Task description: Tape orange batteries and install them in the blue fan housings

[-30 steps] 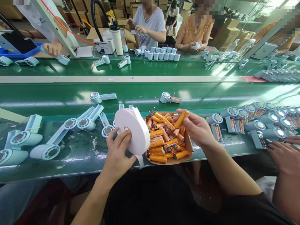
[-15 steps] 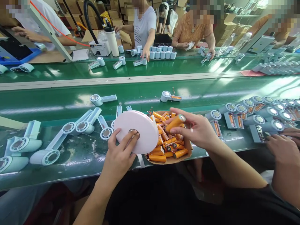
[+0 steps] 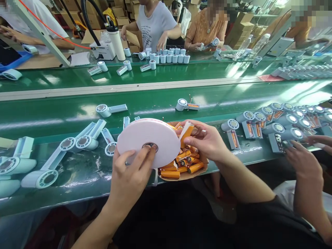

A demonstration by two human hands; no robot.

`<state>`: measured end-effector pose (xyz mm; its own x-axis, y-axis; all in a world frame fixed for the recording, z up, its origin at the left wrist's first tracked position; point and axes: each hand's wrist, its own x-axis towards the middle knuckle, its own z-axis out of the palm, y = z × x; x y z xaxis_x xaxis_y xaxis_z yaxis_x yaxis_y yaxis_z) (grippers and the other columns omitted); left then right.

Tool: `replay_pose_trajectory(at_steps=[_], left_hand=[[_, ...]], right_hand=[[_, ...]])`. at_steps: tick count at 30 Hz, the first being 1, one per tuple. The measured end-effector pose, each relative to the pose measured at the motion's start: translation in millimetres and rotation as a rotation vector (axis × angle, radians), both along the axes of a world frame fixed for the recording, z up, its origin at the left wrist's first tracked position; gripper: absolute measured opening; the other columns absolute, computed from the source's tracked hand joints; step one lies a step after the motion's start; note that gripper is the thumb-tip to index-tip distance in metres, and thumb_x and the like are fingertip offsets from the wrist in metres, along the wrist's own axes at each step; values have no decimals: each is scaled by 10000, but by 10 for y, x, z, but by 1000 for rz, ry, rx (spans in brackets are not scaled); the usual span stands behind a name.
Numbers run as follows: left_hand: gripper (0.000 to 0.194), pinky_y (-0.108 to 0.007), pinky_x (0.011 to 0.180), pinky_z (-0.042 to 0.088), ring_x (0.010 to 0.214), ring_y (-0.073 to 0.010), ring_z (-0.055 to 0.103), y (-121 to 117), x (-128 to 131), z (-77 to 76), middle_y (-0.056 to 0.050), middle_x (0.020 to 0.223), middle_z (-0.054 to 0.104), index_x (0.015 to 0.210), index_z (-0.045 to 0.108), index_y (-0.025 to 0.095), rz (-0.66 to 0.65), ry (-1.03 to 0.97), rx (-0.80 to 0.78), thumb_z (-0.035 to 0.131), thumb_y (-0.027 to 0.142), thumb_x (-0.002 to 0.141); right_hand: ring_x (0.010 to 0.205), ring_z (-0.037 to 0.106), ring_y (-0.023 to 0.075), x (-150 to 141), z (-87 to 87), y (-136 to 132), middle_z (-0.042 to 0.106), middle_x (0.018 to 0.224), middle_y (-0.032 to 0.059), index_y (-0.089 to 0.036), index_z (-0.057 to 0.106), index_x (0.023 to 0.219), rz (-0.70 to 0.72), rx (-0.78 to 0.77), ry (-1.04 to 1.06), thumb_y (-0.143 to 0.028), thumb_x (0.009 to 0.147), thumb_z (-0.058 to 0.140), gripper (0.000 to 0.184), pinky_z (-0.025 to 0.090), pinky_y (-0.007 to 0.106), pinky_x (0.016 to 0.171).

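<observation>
My left hand (image 3: 133, 169) grips a large roll of white tape (image 3: 145, 133), with fingers in its core hole. In my right hand (image 3: 207, 140) is an orange cylindrical battery (image 3: 188, 130), held between thumb and fingers beside the roll's right edge. A white strip of tape lies along the battery's side; whether it still joins the roll I cannot tell. Below both hands stands a cardboard box (image 3: 181, 178) full of loose orange batteries (image 3: 169, 174) with thin wires. The roll hides the box's left part.
Pale blue fan housings (image 3: 86, 141) lie left on the bench (image 3: 85, 173); more, some with batteries in their handles, crowd the right (image 3: 275, 128). Two sit on the green conveyor (image 3: 153, 100). A co-worker's hands (image 3: 302, 159) work at the right. Other people stand across the line.
My right hand has brought the battery left against the roll's edge, and a white strip now shows on it. The roll has come slightly closer. A co-worker across has lifted a fan.
</observation>
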<state>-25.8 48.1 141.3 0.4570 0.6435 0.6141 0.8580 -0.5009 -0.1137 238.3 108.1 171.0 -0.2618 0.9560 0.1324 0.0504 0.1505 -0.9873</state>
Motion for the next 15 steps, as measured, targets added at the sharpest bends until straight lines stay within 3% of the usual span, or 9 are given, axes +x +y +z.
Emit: replay_pose_trajectory(at_steps=[3,6,8,10,12,13,15], left_hand=[[495,-628,1230,317,996,-302,537,-212,159,-95,-84,1096,793,1417,697,233,-36,-71,-52,746,283,927],[496,-600,1283,268,980,-271,585,-367,266,-101,-72,1142,799,1386,717,245,-268,-99,-227,781,298,896],[628,-613,1289,270,1106,-302,620,-270,286,-13,-81,1251,782,1440,676,258,-403,-82,-411,834,401,850],[729,-608,1259,335,1277,-348,601,55,249,106,-87,1327,758,1458,660,288,-521,-58,-637,859,533,802],[613,-518,1184,452,1324,-327,608,569,131,198,-72,1327,760,1396,702,316,-551,-128,-830,786,597,858],[510,-458,1131,499,1278,-292,644,866,39,220,-66,1317,764,1362,723,311,-469,-206,-881,700,586,933],[430,-419,1078,523,1199,-259,676,1461,-203,205,-70,1296,768,1290,751,268,-99,-323,-810,497,522,1053]], right_hand=[[915,793,265,71,-181,-10,824,1007,46,-274,714,1165,-254,7,278,-504,818,876,447,667,444,811],[970,785,249,461,-104,219,810,1063,10,-352,711,1068,-523,154,375,-449,865,844,262,661,448,833],[1007,779,219,717,-28,425,802,1085,9,-358,712,1069,-648,266,421,-389,903,809,194,646,402,862],[959,790,207,821,-20,556,805,999,7,-336,708,1112,-626,282,439,-339,849,856,302,640,346,792],[896,806,216,780,-87,557,802,898,-15,-324,693,1139,-534,261,416,-324,775,921,429,632,309,694],[880,814,225,736,-136,516,801,862,-28,-327,685,1142,-487,251,389,-326,754,943,467,628,299,659],[861,826,237,672,-236,396,804,818,-49,-341,677,1124,-421,256,327,-335,743,965,478,632,293,629]])
